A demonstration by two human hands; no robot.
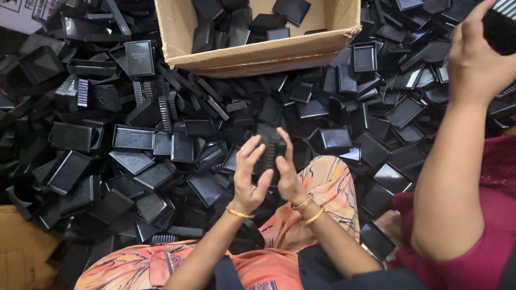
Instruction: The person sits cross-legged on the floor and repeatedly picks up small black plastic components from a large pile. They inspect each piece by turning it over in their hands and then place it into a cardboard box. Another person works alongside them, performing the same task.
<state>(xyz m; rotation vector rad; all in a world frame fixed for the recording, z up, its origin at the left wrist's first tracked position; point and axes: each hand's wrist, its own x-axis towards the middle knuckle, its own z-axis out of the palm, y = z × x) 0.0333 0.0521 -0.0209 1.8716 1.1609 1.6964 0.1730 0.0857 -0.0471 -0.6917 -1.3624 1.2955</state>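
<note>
My left hand (248, 174) and my right hand (285, 169) are raised together over my lap, palms facing each other. Between them they hold a small black ribbed plastic piece (269, 147), upright, partly hidden by the fingers. Gold bangles sit on both wrists. A huge heap of black plastic trays and lids (134, 139) covers the floor in front of me. My knees in orange patterned cloth (328, 182) lie under the hands.
An open cardboard box (258, 53) with several black pieces inside stands at the top centre. At the right a person in a dark red top reaches up, their hand (475, 59) on a black piece. Another cardboard edge (19, 252) lies at the bottom left.
</note>
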